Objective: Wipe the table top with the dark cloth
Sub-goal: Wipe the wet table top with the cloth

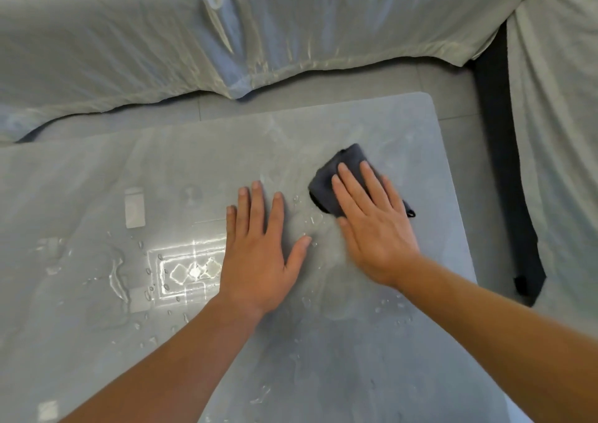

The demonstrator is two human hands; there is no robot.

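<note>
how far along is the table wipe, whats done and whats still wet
Done: the near right part of the table top looks mostly dry and matte. In hand: the right hand presses the dark cloth flat near the far right corner; the left hand rests flat on the table. Left: water drops and streaks on the left side.

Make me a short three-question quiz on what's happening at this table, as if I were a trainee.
1. True or false: the left hand presses on the dark cloth.
2. Which surface shows water droplets? A) the table top B) the pale fabric cover behind it C) the floor
3. Fill in: the right hand lies flat on the dark ____.

Key
1. False: the left hand rests flat on the bare table top, apart from the cloth.
2. A: droplets and streaks sit near both hands and further left.
3. cloth
</note>
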